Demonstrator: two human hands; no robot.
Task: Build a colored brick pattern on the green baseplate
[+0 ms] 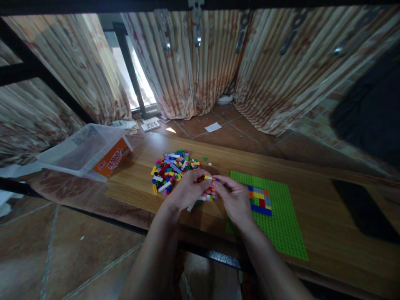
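At the lower centre of the frame, the left hand (189,189) and right hand (236,200) meet over the worktop (315,200), the fingers of both pinched together on a few small held bricks (208,177). Such tiny parts probably call for a two-handed fingertip grip, one hand steadying while the other presses or turns. The held bricks show yellow, with orange beside it; the fingers hide the rest, so I cannot tell whether they are joined.

Just right of centre, the green baseplate (286,225) lies flat, partly under the right hand and wrist, seemingly set there so that the work stays within easy reach. On it sits a low patch (261,202) of fitted bricks, neat and tightly packed: a blue row along its near edge, then red, yellow, green, orange and grey-blue pieces. Its left end is hidden behind the right hand.

Left of centre, just beyond the left hand, the loose pile (175,166) is heaped in mixed colours and lengths, spread out, perhaps, to make pieces easier to pick. A green bit and a white bit lie just apart at its far right.

Farther left, a clear bin (84,150) with an orange label stands at the worktop's end, likely kept aside to leave working room.
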